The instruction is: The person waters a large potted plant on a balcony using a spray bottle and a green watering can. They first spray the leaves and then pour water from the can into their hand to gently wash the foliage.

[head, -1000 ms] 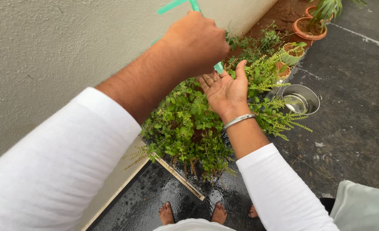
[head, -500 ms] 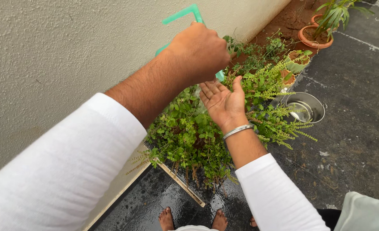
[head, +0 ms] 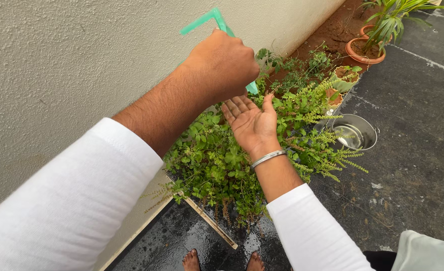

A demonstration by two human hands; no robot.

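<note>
In the head view, the left hand [head: 221,64] is closed in a full grip on a green jug [head: 217,22], held up against the wall [head: 56,60] above the herb plant [head: 222,160]. Only the jug's handle above the fist and a bit of its edge below the fist show. The right hand [head: 249,123] lies open, palm up and fingers spread, just under the jug's lower edge and over the plant; it holds nothing. A metal bangle [head: 268,158] sits on its wrist.

Against the earlier frames, both hands have drifted a little left and the right palm has dropped lower. A steel bucket [head: 354,131] stands on the wet floor [head: 407,165] to the right of the plant, and a clay pot [head: 365,50] stands near the top right corner.
</note>
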